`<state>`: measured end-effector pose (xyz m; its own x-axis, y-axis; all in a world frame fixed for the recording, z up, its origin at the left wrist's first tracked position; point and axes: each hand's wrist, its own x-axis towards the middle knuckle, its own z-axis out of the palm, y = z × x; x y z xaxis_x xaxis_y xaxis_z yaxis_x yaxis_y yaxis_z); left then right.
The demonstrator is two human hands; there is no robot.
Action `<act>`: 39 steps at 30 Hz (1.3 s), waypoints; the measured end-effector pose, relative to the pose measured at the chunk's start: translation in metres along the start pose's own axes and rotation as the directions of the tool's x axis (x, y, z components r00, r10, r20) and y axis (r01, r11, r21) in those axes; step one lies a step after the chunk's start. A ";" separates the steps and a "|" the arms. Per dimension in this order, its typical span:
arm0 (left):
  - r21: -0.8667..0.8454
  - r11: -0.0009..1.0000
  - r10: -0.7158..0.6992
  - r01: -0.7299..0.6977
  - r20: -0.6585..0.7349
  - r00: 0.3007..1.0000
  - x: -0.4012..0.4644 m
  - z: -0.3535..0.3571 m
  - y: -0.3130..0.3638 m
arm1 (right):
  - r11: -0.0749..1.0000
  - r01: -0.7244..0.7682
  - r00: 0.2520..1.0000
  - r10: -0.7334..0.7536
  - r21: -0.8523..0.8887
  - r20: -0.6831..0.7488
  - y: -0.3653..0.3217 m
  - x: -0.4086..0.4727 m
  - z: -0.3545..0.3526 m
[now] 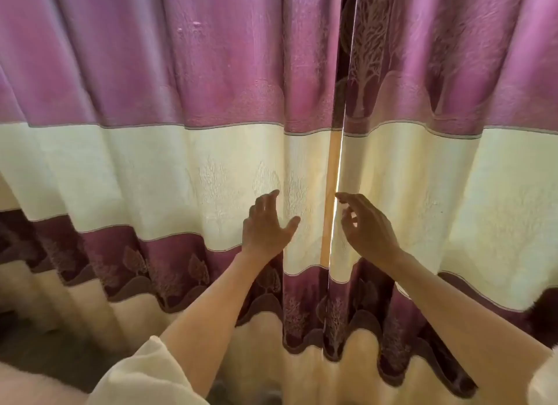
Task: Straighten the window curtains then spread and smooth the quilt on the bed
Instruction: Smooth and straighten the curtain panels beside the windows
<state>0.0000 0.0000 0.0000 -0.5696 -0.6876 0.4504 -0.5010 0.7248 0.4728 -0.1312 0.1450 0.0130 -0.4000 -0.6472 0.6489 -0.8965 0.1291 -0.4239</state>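
Note:
Two curtain panels fill the view, each banded purple, cream and dark purple with tree patterns. The left curtain [169, 108] and the right curtain [471, 102] almost meet at a thin bright gap [338, 175] running down the middle. My left hand [267, 223] is spread open against the cream band of the left panel, just left of the gap. My right hand [365, 223] hovers with fingers apart at the inner edge of the right panel, fingertips near the gap. Neither hand grips cloth. The bed and quilt are not in view.
The curtains' lower hems hang in scalloped folds over a pale band [271, 338] near the floor. A dark floor patch [39, 347] shows at lower left. Cream sleeves [142, 380] cover my upper arms.

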 end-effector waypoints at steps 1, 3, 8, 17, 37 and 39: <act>-0.004 1.000 -0.020 0.020 0.001 1.000 0.017 0.010 -0.001 | 1.000 0.016 1.000 -0.016 0.009 -0.024 0.008 0.011 0.007; -0.036 0.995 -0.087 0.089 0.051 0.995 0.041 0.024 0.000 | 0.998 0.058 0.996 -0.057 0.017 -0.067 0.015 0.026 0.017; 0.098 0.992 -0.064 0.080 -0.155 0.986 0.095 0.055 -0.011 | 0.987 0.163 0.975 -0.160 0.005 -0.154 0.017 0.072 0.057; 0.541 0.836 0.210 0.087 -0.463 0.861 0.175 -0.006 -0.163 | 0.986 0.157 0.986 -0.154 0.048 -0.062 -0.018 0.197 0.172; 0.554 0.677 0.024 0.484 -0.675 0.738 0.299 -0.161 -0.415 | 0.901 0.413 0.905 -0.389 0.133 -0.173 -0.213 0.397 0.454; 0.577 0.622 0.006 0.530 -0.680 0.733 0.304 -0.174 -0.437 | 0.909 0.383 0.908 -0.338 0.164 -0.247 -0.225 0.401 0.474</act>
<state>0.1595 -0.5329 0.0623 0.0225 -0.5295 0.8480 -0.9891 0.1119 0.0961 0.0004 -0.4997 0.0696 -0.1077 -0.4459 0.8886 -0.9369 -0.2533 -0.2407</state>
